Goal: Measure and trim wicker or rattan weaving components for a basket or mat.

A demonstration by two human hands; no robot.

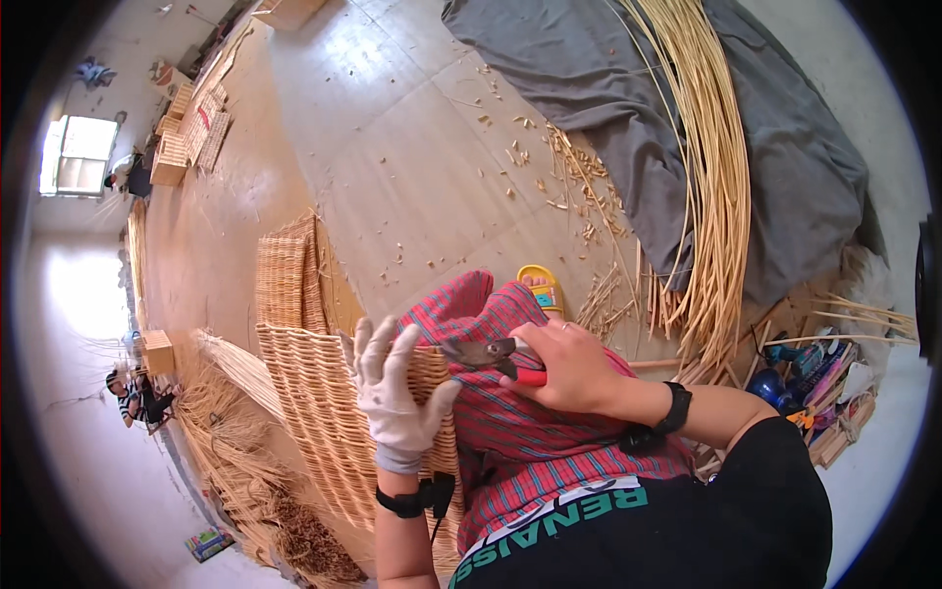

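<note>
In my right hand (571, 365), which is bare and closed around the red handle, is a pair of pruning shears (483, 351). Their dark metal blades point left, close to the upper rim of a woven wicker basket (306, 398). My left hand (397, 401) wears a white glove; its fingers are spread and it lies against the basket's edge, gripping nothing that I can see. The basket leans by my lap, which a red plaid cloth (535, 417) covers. Whether the blades touch any cane cannot be made out.
Long peeled canes (711, 147) lie over a grey cloth (579, 83) at the far right. Cut scraps (589, 196) litter the floor. Tools and a blue round object (770, 388) crowd the right. Bundled reeds (245, 442) lie left; two people (142, 398) sit beyond.
</note>
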